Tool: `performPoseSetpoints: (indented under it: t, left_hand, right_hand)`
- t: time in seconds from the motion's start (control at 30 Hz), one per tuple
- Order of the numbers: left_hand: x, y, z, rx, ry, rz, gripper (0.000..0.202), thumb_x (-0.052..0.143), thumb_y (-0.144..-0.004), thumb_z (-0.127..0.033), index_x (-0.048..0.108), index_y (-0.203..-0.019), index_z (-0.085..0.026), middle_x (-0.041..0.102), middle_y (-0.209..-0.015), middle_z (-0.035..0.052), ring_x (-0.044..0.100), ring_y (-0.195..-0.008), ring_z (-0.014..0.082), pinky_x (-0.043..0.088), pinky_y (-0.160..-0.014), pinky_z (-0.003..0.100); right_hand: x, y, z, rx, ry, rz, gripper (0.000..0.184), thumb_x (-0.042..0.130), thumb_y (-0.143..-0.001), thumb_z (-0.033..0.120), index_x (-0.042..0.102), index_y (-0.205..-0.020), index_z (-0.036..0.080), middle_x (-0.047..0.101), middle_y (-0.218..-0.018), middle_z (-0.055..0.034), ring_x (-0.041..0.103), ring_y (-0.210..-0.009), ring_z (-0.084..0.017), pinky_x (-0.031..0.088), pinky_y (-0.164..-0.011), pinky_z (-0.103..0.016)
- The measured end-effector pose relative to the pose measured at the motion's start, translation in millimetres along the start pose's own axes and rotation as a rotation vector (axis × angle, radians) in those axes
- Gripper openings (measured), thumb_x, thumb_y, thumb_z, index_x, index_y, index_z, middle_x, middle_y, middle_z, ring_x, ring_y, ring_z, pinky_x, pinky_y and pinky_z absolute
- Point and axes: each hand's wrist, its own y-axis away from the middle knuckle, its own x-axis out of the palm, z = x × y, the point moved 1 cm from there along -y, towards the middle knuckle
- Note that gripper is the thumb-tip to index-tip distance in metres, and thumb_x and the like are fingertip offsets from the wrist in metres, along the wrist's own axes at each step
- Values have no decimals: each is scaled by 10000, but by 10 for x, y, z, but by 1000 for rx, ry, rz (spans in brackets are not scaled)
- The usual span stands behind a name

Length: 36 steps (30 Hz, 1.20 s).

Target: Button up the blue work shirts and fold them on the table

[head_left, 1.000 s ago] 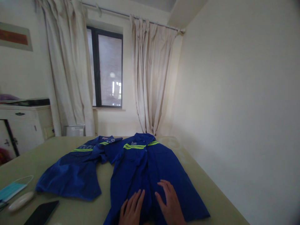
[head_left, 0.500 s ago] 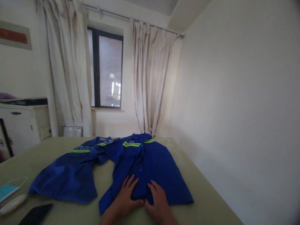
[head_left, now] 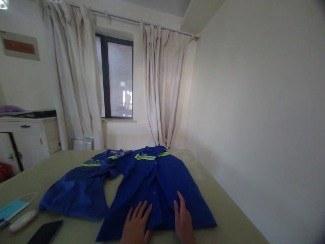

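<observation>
A blue work shirt (head_left: 142, 176) with yellow-green stripes across the chest lies front up, its collar toward the window and its hem toward me. My left hand (head_left: 137, 220) rests flat on the lower left of the front, fingers spread. Over the lower right panel is my right hand (head_left: 183, 218), fingers extended and apart, holding nothing; whether it presses on the cloth I cannot tell. To the left lies a second blue shirt (head_left: 76, 189) with a similar stripe, its upper part touching the first one's sleeve.
The shirts lie on a greenish table-like surface (head_left: 220, 206) beside a white wall (head_left: 254, 101). At its left are a blue face mask (head_left: 15, 208), a white oval object (head_left: 23, 221) and a dark phone (head_left: 45, 233). A white cabinet (head_left: 30, 135) stands behind at left.
My hands have moved apart: the left toward me, the right to the right. The shirt's lower left corner now spreads flatter and wider. The view has shifted slightly.
</observation>
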Motion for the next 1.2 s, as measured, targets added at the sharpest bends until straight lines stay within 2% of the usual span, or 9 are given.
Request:
performPoseSetpoints:
  t: [0.2,0.3,0.43,0.53,0.63,0.8,0.97,1.1,1.2]
  left_hand:
    - [170,121,-158,-54,-27,55,857,567,-723,-299,371,-1556,-260,260,-1651,102,231,-1526,393,195,-1198,684]
    - [300,69,-221,-32,11,65,811,555,-756,-292,404,-1547,-188,250,-1654,127,212,-1534,382,217,-1231,611]
    - [234,-51,-330,50,7,-3,745,534,-772,-173,470,-1512,-227,346,-1640,92,326,-1503,344,305,-1212,542]
    - [59,-184,-375,31,-65,-109,573,418,-847,-58,637,-1334,-265,595,-1455,86,567,-1300,287,465,-1067,477]
    - [-34,-303,-351,-3,-65,-212,515,364,-898,-18,684,-1232,-245,676,-1288,80,625,-1181,234,512,-980,363]
    - [61,-342,-221,56,72,-268,468,430,-899,-36,696,-1190,-287,702,-1178,30,646,-1114,196,513,-975,295]
    - [203,-382,-64,207,377,-306,357,410,-976,-208,702,-1139,-331,715,-1184,16,652,-1111,196,523,-1019,295]
    - [229,-429,-33,255,511,-377,363,391,-1022,-404,729,-1105,-302,717,-1118,69,657,-1064,232,542,-987,341]
    - [148,-395,-59,243,618,-385,383,432,-1009,-510,736,-1066,-284,738,-1032,61,680,-988,222,554,-926,313]
  right_hand:
    - [-40,117,317,-212,22,358,462,581,-917,382,610,-1365,269,748,-1133,-65,705,-1054,-243,534,-979,-340]
    - [-86,136,457,-276,92,475,377,598,-866,286,698,-1229,279,732,-1202,-60,667,-1141,-246,483,-1035,-322]
    - [-45,21,513,-150,162,380,352,487,-976,429,654,-1239,266,763,-1120,-63,725,-1020,-243,516,-925,-307]
    - [48,-136,523,49,290,265,368,384,-1018,482,660,-1133,268,777,-955,-59,748,-880,-261,526,-780,-318]
    - [135,-259,518,192,374,234,389,339,-1026,461,675,-1067,270,772,-918,-76,743,-889,-287,521,-748,-342]
    - [113,-342,384,94,27,235,351,558,-905,539,704,-1056,258,767,-1055,-73,712,-1012,-281,520,-907,-369]
    - [-104,-408,246,118,-365,341,377,635,-823,454,736,-1114,238,739,-1176,-66,658,-1134,-286,496,-1013,-413]
    - [-147,-431,269,221,-522,402,384,687,-797,443,707,-1122,240,743,-965,-26,686,-893,-237,556,-784,-331]
    - [-94,-426,276,231,-518,334,377,741,-762,523,689,-985,223,677,-763,10,635,-726,-199,513,-647,-275]
